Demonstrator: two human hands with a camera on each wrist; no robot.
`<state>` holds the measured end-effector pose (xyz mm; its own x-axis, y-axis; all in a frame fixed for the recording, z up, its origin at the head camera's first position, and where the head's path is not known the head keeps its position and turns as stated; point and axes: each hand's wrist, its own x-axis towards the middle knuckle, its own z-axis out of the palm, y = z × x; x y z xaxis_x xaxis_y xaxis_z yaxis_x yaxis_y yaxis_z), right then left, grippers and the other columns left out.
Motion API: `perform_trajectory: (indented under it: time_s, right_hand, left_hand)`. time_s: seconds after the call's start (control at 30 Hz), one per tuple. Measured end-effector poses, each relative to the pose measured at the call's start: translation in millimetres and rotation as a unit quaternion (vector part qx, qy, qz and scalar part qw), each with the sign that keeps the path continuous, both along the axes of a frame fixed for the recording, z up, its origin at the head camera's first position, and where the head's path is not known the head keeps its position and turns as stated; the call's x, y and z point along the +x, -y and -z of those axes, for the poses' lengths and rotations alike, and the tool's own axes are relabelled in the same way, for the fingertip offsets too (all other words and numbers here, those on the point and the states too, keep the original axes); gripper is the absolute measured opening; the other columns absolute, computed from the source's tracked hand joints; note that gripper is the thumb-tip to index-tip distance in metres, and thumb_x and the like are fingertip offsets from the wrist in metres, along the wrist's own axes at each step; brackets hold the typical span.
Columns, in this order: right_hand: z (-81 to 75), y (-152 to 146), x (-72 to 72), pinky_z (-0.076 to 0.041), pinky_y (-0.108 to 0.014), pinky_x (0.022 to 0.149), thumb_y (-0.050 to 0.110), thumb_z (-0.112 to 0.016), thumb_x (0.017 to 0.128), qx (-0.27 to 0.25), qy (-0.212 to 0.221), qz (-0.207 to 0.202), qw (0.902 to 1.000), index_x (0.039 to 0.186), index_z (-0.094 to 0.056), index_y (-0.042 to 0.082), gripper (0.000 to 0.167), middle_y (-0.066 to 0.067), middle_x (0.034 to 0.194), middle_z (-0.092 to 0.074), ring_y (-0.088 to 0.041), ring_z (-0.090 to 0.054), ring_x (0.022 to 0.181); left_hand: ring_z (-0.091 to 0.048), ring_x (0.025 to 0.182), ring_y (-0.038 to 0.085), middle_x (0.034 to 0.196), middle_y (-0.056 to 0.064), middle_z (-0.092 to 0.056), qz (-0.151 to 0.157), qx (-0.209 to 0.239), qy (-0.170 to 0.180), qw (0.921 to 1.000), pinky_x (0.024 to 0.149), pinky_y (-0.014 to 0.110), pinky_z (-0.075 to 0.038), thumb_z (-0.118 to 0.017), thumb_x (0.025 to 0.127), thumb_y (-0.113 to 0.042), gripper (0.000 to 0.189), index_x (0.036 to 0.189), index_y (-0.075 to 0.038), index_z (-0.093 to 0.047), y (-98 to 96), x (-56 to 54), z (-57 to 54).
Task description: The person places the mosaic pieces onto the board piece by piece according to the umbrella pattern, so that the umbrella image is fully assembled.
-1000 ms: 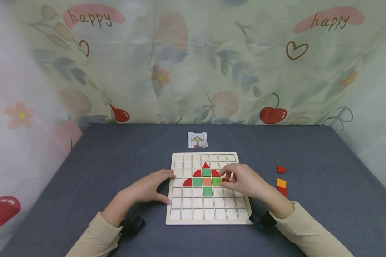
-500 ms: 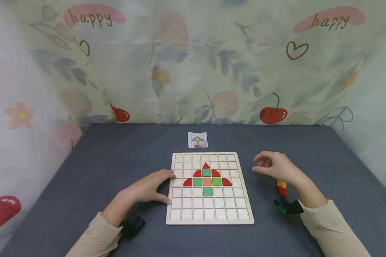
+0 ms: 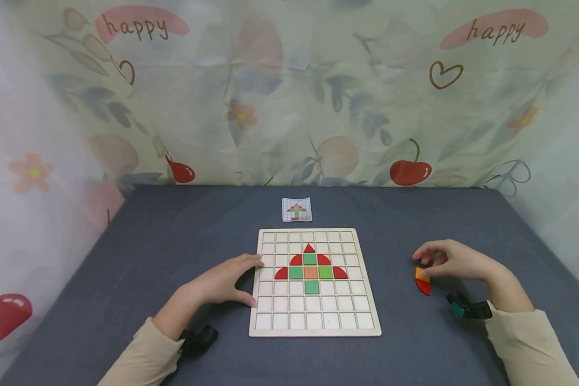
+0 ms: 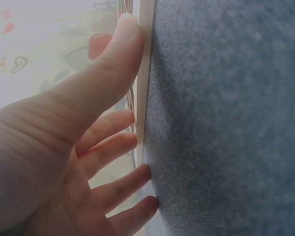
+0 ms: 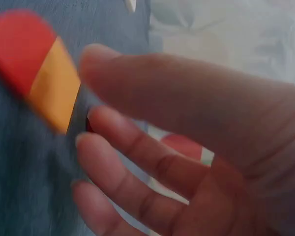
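My left hand (image 3: 224, 279) rests at the left edge of a pale wooden grid board (image 3: 289, 320), thumb and fingertips along its rim. In the left wrist view the thumb and extended fingers lie against that rim. Colored tiles sit in the board: a red triangle (image 3: 309, 249), red quarter-rounds, green squares and an orange-pink square (image 3: 311, 273). My right hand (image 3: 458, 261) hovers over loose tiles on the right, thumb and fingers apart, holding nothing. By the thumb lie a yellow-orange tile (image 5: 57, 88) and a red rounded tile (image 5: 20, 45). A dark red sliver (image 5: 89, 124) shows behind the fingertips.
A small printed card (image 3: 296, 209) with a colored grid picture lies behind the board. A dark grey cloth (image 3: 198, 225) covers the table. Behind it hangs a patterned curtain (image 3: 289, 96). Each wrist wears a dark camera strap.
My right hand has let go of a red quarter-round tile at the right of the board's pattern and moved right to the loose tiles. My left hand has stayed put.
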<state>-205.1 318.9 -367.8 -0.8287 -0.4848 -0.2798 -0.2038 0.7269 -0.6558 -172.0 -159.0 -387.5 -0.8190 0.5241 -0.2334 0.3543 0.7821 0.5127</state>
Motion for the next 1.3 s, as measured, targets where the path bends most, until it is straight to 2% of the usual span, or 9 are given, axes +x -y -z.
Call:
perform_trajectory:
  time_s: [0.17, 0.4, 0.8, 1.1, 1.3]
  right_hand:
    - [6.9, -15.5, -0.4, -0.049, -0.022, 0.065, 0.016, -0.068, 0.084, -0.025, 0.019, -0.038, 0.9988, 0.117, -0.057, -0.002, 0.039, -0.012, 0.102, -0.054, -0.005, -0.056, 0.074]
    - [15.1, -19.8, -2.5, -0.044, -0.022, 0.059, 0.008, -0.064, 0.085, -0.049, 0.021, -0.073, 0.996, 0.119, -0.056, -0.003, 0.037, -0.011, 0.098, -0.049, -0.007, -0.05, 0.065]
    - [19.2, -19.4, -3.3, -0.041, -0.023, 0.056, 0.015, -0.066, 0.085, -0.048, 0.016, -0.059, 0.997, 0.114, -0.059, -0.001, 0.033, -0.008, 0.091, -0.047, -0.007, -0.046, 0.061]
    - [23.1, -17.4, -0.1, -0.039, -0.023, 0.052, 0.017, -0.068, 0.085, -0.05, -0.026, -0.048, 0.9973, 0.106, -0.061, 0.002, 0.027, -0.004, 0.084, -0.048, -0.006, -0.043, 0.055]
    - [17.6, -10.6, 4.9, -0.043, -0.02, 0.057, 0.018, -0.068, 0.085, -0.031, -0.064, -0.039, 0.9967, 0.106, -0.06, 0.002, 0.028, -0.003, 0.087, -0.055, -0.002, -0.049, 0.061]
  left_hand:
    - [-0.036, 0.135, 0.031, 0.149, 0.012, -0.036, -0.002, -0.002, 0.001, 1.0, 0.109, 0.049, -0.033, -0.079, 0.07, -0.04, 0.081, 0.136, -0.007, -0.045, -0.1, -0.1, -0.4]
    - [-0.036, 0.136, 0.031, 0.149, 0.012, -0.036, -0.002, -0.001, 0.002, 1.0, 0.109, 0.049, -0.032, -0.079, 0.071, -0.04, 0.081, 0.137, -0.008, -0.044, -0.1, -0.3, 0.1]
    - [-0.035, 0.136, 0.031, 0.149, 0.012, -0.035, -0.003, -0.003, 0.003, 1.0, 0.109, 0.049, -0.032, -0.078, 0.071, -0.04, 0.081, 0.137, -0.008, -0.044, -0.4, 0.0, -1.3]
    - [-0.035, 0.136, 0.031, 0.149, 0.012, -0.036, -0.005, -0.001, 0.005, 1.0, 0.109, 0.049, -0.032, -0.079, 0.071, -0.039, 0.08, 0.137, -0.007, -0.044, -1.1, 1.4, -2.6]
    - [-0.035, 0.136, 0.031, 0.148, 0.013, -0.036, -0.001, 0.002, 0.004, 1.0, 0.109, 0.049, -0.032, -0.078, 0.072, -0.038, 0.079, 0.136, -0.007, -0.045, -0.2, 1.9, -2.5]
